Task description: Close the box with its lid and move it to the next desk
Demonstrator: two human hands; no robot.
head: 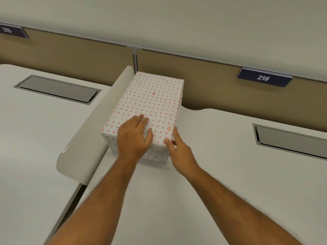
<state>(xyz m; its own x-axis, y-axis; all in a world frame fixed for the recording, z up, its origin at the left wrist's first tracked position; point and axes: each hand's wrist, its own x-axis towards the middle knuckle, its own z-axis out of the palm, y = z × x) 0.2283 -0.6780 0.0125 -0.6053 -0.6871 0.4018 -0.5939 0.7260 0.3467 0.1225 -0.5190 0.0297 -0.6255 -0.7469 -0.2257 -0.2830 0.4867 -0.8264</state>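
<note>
The white rectangular cardboard box patterned with small pink hearts (146, 110) is sitting on the pale matte table (221, 165) marked 216, pressed beside the curved grey divider (92, 131), with its lid apparently already seated. The left hand (134, 137) is lying flat and spread on the lid, gripping nothing. The right hand (178, 149) is resting loosely open against the near right corner, thumb on top, not yet clasping. For lifting well, both palms should be squeezing opposite sides low down, since the smooth paper looks slippery.
</note>
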